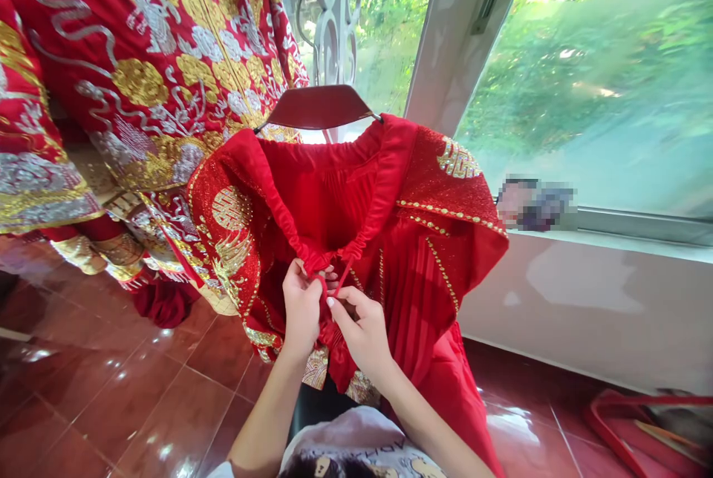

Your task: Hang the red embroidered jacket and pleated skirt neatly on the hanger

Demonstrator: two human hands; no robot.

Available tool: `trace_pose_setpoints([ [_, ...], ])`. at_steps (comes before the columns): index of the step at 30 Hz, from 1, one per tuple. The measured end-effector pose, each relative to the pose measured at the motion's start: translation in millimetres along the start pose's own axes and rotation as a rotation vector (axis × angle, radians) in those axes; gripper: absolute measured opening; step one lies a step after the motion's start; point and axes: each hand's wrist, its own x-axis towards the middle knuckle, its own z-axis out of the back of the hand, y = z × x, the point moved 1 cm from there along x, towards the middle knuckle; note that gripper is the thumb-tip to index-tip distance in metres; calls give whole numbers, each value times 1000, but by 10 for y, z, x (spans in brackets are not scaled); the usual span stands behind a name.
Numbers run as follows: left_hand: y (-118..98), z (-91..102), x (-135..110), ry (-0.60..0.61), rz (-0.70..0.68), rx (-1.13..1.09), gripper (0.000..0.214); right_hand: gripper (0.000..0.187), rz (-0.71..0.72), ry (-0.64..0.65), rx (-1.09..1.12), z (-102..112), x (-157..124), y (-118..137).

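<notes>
A red skirt [423, 240] with gold embroidery hangs from a dark red hanger [318, 105] in front of me. Its gathered waistband droops toward me, and a thin red drawstring [328, 286] runs out of it at the middle. My left hand [301, 311] pinches the drawstring from the left, fingers closed. On the right side of the cord, my right hand [362, 329] pinches it too, fingers closed. The two hands touch each other at the cord.
A red jacket [145, 70] with heavy gold and silver embroidery hangs at the left. A large window [601, 77] with a white sill [613, 248] fills the right. The floor [111, 389] is glossy red tile. A red hanger [640, 426] lies at the lower right.
</notes>
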Motion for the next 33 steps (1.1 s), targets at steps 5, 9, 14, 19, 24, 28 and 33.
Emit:
trace_pose_setpoints([
  [5, -30, -2, -19, -61, -124, 147, 14, 24, -106, -61, 135, -45, 86, -11],
  [9, 46, 89, -24, 88, -31, -40, 24, 29, -279, -50, 299, -30, 165, -101],
  [14, 89, 204, -36, 353, -27, -111, 25, 27, -545, 45, 475, 16, 217, -168],
  [19, 153, 274, -85, 222, -205, 153, 17, 37, -488, 69, 412, 59, 239, -198],
  [24, 182, 377, -17, -146, -813, 551, 24, 42, -286, 84, 155, 97, 223, -77],
  [28, -77, 508, 208, -358, -1285, 970, 26, 37, -89, 111, -110, 162, 126, 154],
  [33, -541, 778, 287, -254, -992, 900, 20, 31, 73, 117, -356, 385, 56, 386],
])
